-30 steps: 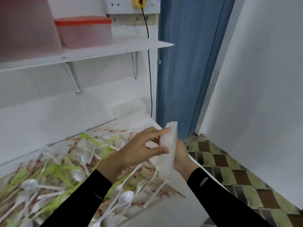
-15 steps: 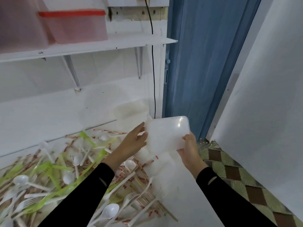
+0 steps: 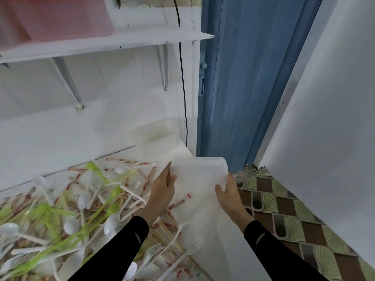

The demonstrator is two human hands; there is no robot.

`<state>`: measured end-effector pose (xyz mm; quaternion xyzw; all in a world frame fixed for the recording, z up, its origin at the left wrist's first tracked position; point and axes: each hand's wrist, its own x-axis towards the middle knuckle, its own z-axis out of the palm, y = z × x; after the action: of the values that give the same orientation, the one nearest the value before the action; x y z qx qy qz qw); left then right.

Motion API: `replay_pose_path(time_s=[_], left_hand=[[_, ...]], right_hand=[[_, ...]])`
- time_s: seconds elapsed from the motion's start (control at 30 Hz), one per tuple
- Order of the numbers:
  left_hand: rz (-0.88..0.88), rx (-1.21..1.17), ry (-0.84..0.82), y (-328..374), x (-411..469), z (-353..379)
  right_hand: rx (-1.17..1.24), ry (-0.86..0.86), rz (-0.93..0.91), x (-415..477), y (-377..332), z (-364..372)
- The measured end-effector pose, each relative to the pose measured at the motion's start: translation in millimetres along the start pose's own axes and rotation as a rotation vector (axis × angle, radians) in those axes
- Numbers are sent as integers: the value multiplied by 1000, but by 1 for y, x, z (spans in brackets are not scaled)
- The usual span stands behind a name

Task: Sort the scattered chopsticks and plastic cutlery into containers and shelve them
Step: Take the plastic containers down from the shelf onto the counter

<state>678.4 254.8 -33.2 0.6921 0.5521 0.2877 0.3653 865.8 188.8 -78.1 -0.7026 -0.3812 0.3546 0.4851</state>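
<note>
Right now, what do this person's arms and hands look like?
The left hand and right hand are bare, no rings or watch visible. Long black sleeves reach the wrists; the left sleeve and right sleeve each carry a small pale curved mark.

I see a milky white container (image 3: 199, 175), white spoons (image 3: 84, 199), lime green forks (image 3: 43, 212), chopsticks (image 3: 125, 161) with red marks, a blue door (image 3: 243, 78), and floor tiles (image 3: 284, 211) brown with green fans.
</note>
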Motion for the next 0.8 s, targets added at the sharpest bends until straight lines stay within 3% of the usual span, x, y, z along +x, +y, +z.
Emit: replay_pose_path(time_s=[0.23,0.5,0.67,0.8], left_hand=[[6,-21,51,-13,4,-5],[147,-324,74,-5,13,-27],[-26,-911,18,-4,15,-43],[-244,-1354,66,-13,23,-55]], right_hand=[[-76,9,-77,-1,-2,-11],[121,-41,-116,5,-35,-17],[541,-144,155,16,-46,-11],[858,-246,239,17,-60,-8]])
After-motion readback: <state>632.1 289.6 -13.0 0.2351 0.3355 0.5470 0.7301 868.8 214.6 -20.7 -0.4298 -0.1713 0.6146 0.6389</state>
